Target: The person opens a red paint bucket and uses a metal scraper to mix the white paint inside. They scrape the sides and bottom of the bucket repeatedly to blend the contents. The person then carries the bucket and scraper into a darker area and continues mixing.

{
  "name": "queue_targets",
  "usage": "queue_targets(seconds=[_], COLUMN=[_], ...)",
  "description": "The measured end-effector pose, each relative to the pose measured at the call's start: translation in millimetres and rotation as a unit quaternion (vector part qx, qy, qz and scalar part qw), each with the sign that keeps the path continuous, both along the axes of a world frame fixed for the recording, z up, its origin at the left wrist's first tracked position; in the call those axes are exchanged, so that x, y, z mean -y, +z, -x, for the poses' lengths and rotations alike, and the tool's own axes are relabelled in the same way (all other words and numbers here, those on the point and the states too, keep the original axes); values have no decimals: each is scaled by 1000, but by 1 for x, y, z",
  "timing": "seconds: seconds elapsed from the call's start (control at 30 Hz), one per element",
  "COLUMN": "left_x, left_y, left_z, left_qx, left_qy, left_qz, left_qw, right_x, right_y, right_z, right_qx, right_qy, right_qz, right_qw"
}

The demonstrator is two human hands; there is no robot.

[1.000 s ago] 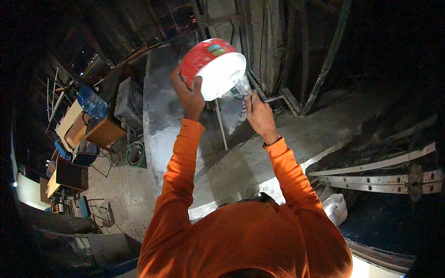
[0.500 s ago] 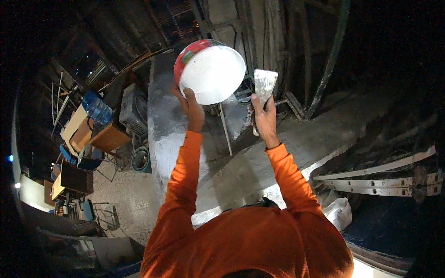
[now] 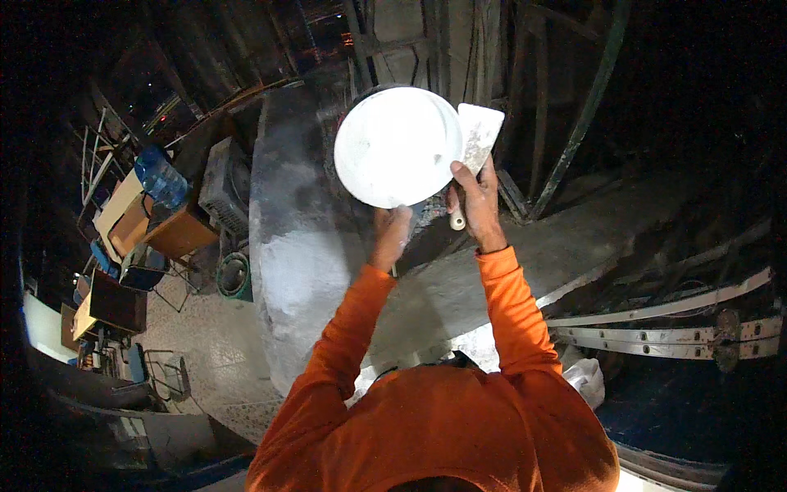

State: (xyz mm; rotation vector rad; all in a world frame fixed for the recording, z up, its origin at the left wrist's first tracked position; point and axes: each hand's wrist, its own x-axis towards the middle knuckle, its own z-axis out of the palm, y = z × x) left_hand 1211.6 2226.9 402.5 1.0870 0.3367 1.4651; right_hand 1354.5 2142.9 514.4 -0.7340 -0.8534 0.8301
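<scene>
So the left hand (image 3: 392,236) has a bucket (image 3: 393,148) by its near rim, with the thumb up at the edge and the other fingers going out of sight underneath, so I can't tell exactly how they're set. The bucket is held out in front of the person, over the grey concrete slab (image 3: 283,205), and it's tipped so the round mouth faces the camera. Inside it's bright white, pretty washed out by the light, with a small greyish mark near the right wall. The right hand (image 3: 482,211) is closed around a scraper (image 3: 480,139): thumb near the base of the blade, fingers curled around the grip, the pale handle end poking out on the palm's left side. The blade points up and a bit right, white-smeared, right by the bucket's right rim; can't tell if they actually touch. Both arms are in orange sleeves (image 3: 518,299). Off to the left there's a blue water jug (image 3: 162,179) by a wooden desk (image 3: 182,238), a grey boxy unit (image 3: 224,187) next to that, then a green basket (image 3: 234,277) on the floor and a chair (image 3: 168,373) lower down. Over on the right, a metal rail with holes (image 3: 648,343) and a white bag (image 3: 585,381).
</scene>
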Motion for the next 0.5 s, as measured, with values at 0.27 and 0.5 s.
queue_targets(seconds=[0.27, 0.5], left_x=[-6, -20], left_y=[107, 119], left_z=[56, 73], left_qx=[-66, -151], left_qy=[12, 254], left_qz=[-58, -110], left_qw=[996, 949], right_x=[-7, 20], right_y=[6, 28], right_z=[-38, -17], right_qx=[115, 439], right_qy=[17, -204], right_qz=[41, 34], right_qw=[992, 875])
